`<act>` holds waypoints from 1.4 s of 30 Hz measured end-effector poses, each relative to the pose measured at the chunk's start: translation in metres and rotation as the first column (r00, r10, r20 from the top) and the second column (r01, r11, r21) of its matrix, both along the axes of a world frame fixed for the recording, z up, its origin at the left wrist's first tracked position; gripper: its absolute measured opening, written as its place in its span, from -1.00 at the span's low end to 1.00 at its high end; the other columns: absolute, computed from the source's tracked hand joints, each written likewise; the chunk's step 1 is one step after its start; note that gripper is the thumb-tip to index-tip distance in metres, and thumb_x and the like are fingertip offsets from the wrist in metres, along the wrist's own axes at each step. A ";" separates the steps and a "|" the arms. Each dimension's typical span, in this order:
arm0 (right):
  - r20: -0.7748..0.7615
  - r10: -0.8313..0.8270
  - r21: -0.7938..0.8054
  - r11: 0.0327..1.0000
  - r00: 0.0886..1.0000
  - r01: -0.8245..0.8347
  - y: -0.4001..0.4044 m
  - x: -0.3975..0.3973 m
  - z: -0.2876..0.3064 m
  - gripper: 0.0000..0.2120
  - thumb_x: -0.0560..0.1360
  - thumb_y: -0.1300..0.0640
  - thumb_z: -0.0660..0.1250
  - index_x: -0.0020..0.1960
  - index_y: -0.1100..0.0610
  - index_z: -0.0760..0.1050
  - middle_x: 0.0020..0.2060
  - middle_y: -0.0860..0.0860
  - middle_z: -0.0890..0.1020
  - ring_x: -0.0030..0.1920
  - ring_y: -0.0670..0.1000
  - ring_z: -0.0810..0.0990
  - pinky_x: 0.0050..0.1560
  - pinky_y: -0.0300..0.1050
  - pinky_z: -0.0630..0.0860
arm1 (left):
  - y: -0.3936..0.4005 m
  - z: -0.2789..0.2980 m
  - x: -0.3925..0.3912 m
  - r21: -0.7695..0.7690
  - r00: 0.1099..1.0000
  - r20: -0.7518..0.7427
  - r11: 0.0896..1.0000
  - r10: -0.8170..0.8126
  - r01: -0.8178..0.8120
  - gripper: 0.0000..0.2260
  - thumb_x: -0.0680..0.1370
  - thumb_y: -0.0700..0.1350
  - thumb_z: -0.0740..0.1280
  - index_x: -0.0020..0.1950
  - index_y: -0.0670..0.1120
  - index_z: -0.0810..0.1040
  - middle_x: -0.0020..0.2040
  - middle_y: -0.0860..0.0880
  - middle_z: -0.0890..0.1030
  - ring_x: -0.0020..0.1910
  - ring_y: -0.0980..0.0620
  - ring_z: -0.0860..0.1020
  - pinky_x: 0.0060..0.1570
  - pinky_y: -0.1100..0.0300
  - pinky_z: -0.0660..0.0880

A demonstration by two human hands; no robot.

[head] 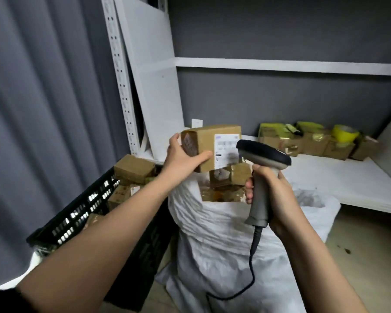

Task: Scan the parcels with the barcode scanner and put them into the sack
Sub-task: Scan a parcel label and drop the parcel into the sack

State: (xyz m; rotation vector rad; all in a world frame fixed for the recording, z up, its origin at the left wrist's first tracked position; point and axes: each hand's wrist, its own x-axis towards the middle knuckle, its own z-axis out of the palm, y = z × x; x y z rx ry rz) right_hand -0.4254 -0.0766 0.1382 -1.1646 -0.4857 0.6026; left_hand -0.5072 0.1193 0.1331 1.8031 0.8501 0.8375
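Above the sack (224, 233) mouth: left hand (181, 158) grips the parcel (209, 146) by its end, label facing the scanner. Right hand (273, 193) wrapped round the barcode scanner (261, 175) handle, head just beside the label. Scan step looks underway. Next, likely: lower the parcel among those already bagged.

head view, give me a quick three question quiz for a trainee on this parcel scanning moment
1. True or false: the left hand holds the labelled cardboard parcel.
2. Which hand grips the barcode scanner? A left, B right.
3. What holds the unscanned boxes at left?

Key: 1 true. 2 B, the right hand. 3 The black plastic crate, beside the white sack.
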 end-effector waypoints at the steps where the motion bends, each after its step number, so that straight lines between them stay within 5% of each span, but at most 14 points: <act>1: -0.019 -0.027 0.008 1.000 0.999 0.027 -0.010 0.010 0.003 -0.88 0.59 0.17 0.26 0.05 0.18 0.34 -0.46 0.07 0.48 -0.55 0.00 0.40 -0.54 -0.24 0.39 | -0.012 0.004 0.022 0.047 0.997 -0.058 0.998 -0.045 0.047 0.02 0.26 0.20 0.54 0.53 -0.04 0.03 0.41 -0.09 0.36 0.36 -0.07 0.39 0.39 0.00 0.31; 6: -0.032 -0.141 0.024 0.990 0.989 0.142 -0.052 0.054 0.005 -0.86 0.58 0.15 0.26 0.08 0.17 0.35 -0.47 0.06 0.47 -0.52 0.01 0.39 -0.49 -0.19 0.38 | -0.072 -0.001 0.107 0.212 0.918 -0.356 0.942 -0.174 0.261 -0.05 0.37 0.26 0.45 0.55 0.14 -0.09 0.39 -0.15 0.29 0.32 -0.20 0.42 0.29 0.02 0.36; 12: -0.050 -0.160 0.029 0.986 0.986 0.162 -0.065 0.071 0.000 -0.90 0.59 0.17 0.24 0.04 0.18 0.35 -0.47 0.06 0.45 -0.53 0.00 0.38 -0.52 -0.22 0.37 | -0.096 -0.029 0.151 0.243 0.718 -0.673 0.864 -0.178 0.442 -0.28 0.44 0.29 0.32 0.50 0.14 0.11 0.37 -0.15 0.33 0.27 -0.23 0.46 0.09 0.07 0.41; 14: -0.052 -0.150 0.027 0.988 0.987 0.151 -0.064 0.071 0.001 -0.90 0.59 0.16 0.25 0.03 0.18 0.35 -0.47 0.06 0.45 -0.54 -0.01 0.38 -0.53 -0.23 0.36 | -0.105 -0.023 0.156 0.124 0.638 -0.713 0.842 -0.292 0.524 -0.47 0.57 0.23 0.16 0.46 0.00 0.27 0.36 -0.13 0.43 0.29 -0.16 0.46 0.11 0.09 0.38; 17: -0.049 -0.138 0.007 0.990 0.989 0.139 -0.061 0.068 0.002 -0.87 0.59 0.14 0.26 0.04 0.18 0.34 -0.49 0.04 0.47 -0.55 -0.02 0.39 -0.52 -0.23 0.36 | -0.108 -0.015 0.156 -0.299 0.551 -0.593 0.796 -0.587 0.527 -0.59 0.68 0.00 0.08 0.40 -0.24 0.40 0.37 -0.20 0.46 0.24 -0.14 0.51 0.13 0.12 0.46; 21: -0.053 -0.115 0.002 0.993 0.992 0.116 -0.052 0.060 0.003 -0.86 0.58 0.14 0.26 0.05 0.18 0.34 -0.49 0.02 0.48 -0.55 -0.01 0.39 -0.53 -0.22 0.36 | -0.071 -0.005 0.137 0.025 0.724 -0.593 0.890 -0.353 0.454 -0.66 0.64 -0.02 0.13 0.27 -0.14 0.55 0.29 -0.15 0.54 0.25 -0.14 0.50 0.26 0.08 0.43; 25: -0.043 -0.028 -0.023 0.999 0.999 0.027 -0.027 0.037 0.001 -0.86 0.58 0.16 0.27 0.07 0.18 0.35 -0.49 0.04 0.48 -0.55 0.00 0.40 -0.54 -0.21 0.37 | -0.010 0.004 0.071 0.301 0.852 -0.520 0.921 -0.057 0.245 -0.78 0.58 -0.05 0.17 -0.12 0.01 0.60 -0.08 -0.01 0.67 -0.06 -0.05 0.61 -0.03 0.13 0.52; 29: 0.019 0.136 -0.069 0.989 0.990 -0.135 0.018 -0.002 -0.012 -0.87 0.59 0.19 0.26 0.09 0.19 0.35 -0.49 0.04 0.48 -0.55 0.01 0.41 -0.54 -0.18 0.36 | 0.048 -0.007 -0.027 0.401 0.845 -0.493 0.916 0.206 0.011 -0.78 0.60 -0.08 0.19 -0.11 -0.04 0.61 -0.18 0.02 0.61 -0.12 -0.02 0.57 -0.25 0.18 0.34; 34: 0.054 0.300 -0.178 0.942 0.953 -0.286 0.094 -0.061 -0.041 -0.89 0.57 0.21 0.29 -0.01 0.16 0.35 -0.49 0.07 0.48 -0.56 0.04 0.41 -0.53 -0.19 0.35 | 0.104 -0.065 -0.139 0.335 0.718 -0.630 0.937 0.298 -0.095 -0.83 0.58 -0.01 0.22 -0.09 -0.04 0.55 -0.02 -0.07 0.65 -0.10 -0.09 0.55 -0.19 0.14 0.41; 39: 0.074 0.361 -0.274 0.904 0.930 -0.329 0.170 -0.102 -0.085 -0.90 0.58 0.26 0.27 -0.02 0.21 0.33 -0.53 0.07 0.47 -0.64 0.01 0.40 -0.61 -0.22 0.32 | 0.149 -0.126 -0.200 0.103 0.617 -0.777 0.992 0.125 -0.072 -0.70 0.58 -0.01 0.27 0.22 -0.16 0.52 0.13 -0.11 0.59 0.10 -0.11 0.56 0.00 0.15 0.47; 42: 0.061 0.313 -0.310 0.909 0.948 -0.280 0.209 -0.110 -0.116 -0.86 0.58 0.26 0.27 0.06 0.25 0.32 -0.49 0.10 0.47 -0.64 0.01 0.40 -0.61 -0.21 0.31 | 0.177 -0.171 -0.203 -0.063 0.567 -0.823 0.998 -0.036 -0.028 -0.65 0.50 0.07 0.34 0.13 -0.16 0.52 0.13 -0.17 0.58 0.12 -0.15 0.55 0.06 0.12 0.48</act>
